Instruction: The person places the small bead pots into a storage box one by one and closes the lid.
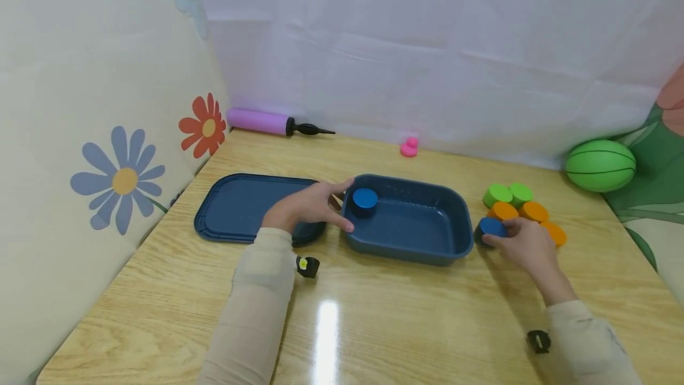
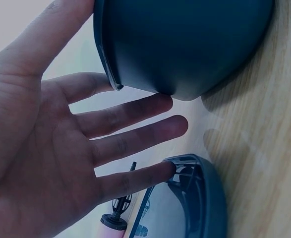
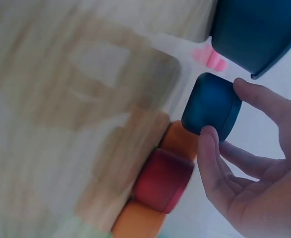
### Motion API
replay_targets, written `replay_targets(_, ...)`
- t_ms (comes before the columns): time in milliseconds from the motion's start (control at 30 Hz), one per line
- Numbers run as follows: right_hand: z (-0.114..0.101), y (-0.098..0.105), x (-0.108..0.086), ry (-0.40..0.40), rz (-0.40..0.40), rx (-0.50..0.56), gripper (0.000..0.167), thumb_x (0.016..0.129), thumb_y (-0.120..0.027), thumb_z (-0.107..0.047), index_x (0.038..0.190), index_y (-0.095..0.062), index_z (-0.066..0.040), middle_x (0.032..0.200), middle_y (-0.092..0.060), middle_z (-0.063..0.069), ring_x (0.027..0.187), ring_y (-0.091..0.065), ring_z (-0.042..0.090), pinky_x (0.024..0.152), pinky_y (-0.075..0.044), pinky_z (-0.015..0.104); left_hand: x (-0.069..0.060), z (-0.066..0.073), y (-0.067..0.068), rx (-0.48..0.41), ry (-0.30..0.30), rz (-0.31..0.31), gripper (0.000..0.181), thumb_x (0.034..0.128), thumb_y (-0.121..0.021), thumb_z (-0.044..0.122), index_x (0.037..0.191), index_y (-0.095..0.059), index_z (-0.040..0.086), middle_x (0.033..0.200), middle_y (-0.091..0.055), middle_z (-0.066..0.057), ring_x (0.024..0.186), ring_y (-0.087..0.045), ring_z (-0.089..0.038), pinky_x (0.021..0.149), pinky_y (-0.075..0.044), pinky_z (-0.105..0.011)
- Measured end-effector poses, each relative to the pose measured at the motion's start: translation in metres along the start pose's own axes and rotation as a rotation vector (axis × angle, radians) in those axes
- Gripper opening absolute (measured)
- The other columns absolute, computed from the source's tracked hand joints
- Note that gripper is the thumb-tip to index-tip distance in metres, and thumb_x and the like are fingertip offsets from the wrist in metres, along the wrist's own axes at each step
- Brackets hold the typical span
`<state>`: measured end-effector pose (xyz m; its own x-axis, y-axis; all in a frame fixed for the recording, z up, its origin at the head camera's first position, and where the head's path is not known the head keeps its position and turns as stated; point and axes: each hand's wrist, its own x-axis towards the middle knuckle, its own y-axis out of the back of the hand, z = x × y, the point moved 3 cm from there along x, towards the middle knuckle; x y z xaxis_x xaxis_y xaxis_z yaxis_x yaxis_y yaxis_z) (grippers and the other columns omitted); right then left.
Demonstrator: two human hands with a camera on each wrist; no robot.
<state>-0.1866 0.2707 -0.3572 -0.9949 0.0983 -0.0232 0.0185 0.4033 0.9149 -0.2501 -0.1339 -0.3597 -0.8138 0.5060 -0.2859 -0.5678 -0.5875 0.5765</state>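
Observation:
My left hand is at the left end of a dark blue rectangular box. Its thumb and index finger touch the rim, and the other fingers extend fairly straight below it in the left wrist view. Inside the box, at its left end, stands a small round blue-topped container. Beyond the box's right end, my right hand pinches another small blue round container between thumb and fingers. Beside it are orange containers, green ones and a red one, which the right hand hides in the head view.
A dark blue lid lies left of the box, partly behind the left hand. Toward the back are a purple hand pump, a small pink object and a green ball. Fabric walls border the wooden table.

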Motion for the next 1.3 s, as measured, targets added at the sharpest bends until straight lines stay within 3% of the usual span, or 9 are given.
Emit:
replay_targets(167,-0.003,0.008,-0.001,-0.006,0.000,0.053,0.079,0.086,-0.077,-0.045,0.133,-0.055,0.015,0.119,-0.065,0.035,0.103,-0.064,0.047,0.078,-0.053,0.051,0.000,-0.001,0.000,0.001,-0.002,0.001,0.111,0.0797,-0.087,0.036,0.163,-0.014,0.030,0.162,-0.034,-0.011,0.132,-0.054,-0.028,0.113,-0.043,-0.050)
replay_targets(567,-0.015,0.024,-0.004,0.021,0.070,0.046,0.080,0.088,-0.074,-0.051,0.135,-0.055,0.011,0.117,-0.067,0.032,0.102,-0.064,0.046,0.071,-0.048,0.043,0.000,-0.002,0.000,-0.006,0.002,0.000,0.111,0.0790,-0.088,0.036,0.163,-0.014,0.031,0.161,-0.036,-0.011,0.132,-0.054,-0.028,0.113,-0.043,-0.050)
replay_targets(733,-0.021,0.029,-0.008,0.024,0.073,0.059,0.081,0.089,-0.071,-0.053,0.136,-0.054,0.010,0.119,-0.066,0.033,0.103,-0.064,0.046,0.072,-0.049,0.043,0.000,-0.002,0.000,0.000,0.003,0.000,0.111,0.0791,-0.087,0.036,0.163,-0.014,0.031,0.161,-0.036,-0.011,0.132,-0.054,-0.028,0.113,-0.043,-0.050)
replay_targets(967,-0.032,0.032,-0.009,0.035,0.087,0.092,0.082,0.088,-0.073,-0.053,0.137,-0.055,0.010,0.120,-0.067,0.032,0.103,-0.068,0.044,0.070,-0.050,0.036,0.001,0.000,-0.001,0.020,-0.011,0.007,0.109,0.0802,-0.087,0.035,0.163,-0.015,0.030,0.159,-0.039,-0.012,0.130,-0.055,-0.028,0.111,-0.044,-0.049)
replay_targets(1300,-0.055,0.029,-0.006,0.062,0.073,0.148,0.079,0.087,-0.078,-0.047,0.138,-0.054,0.008,0.121,-0.066,0.033,0.110,-0.066,0.045,0.083,-0.058,0.051,0.002,0.000,0.000,0.033,-0.014,0.011,0.110,0.0799,-0.087,0.036,0.163,-0.015,0.030,0.157,-0.041,-0.012,0.129,-0.056,-0.027,0.112,-0.044,-0.048)
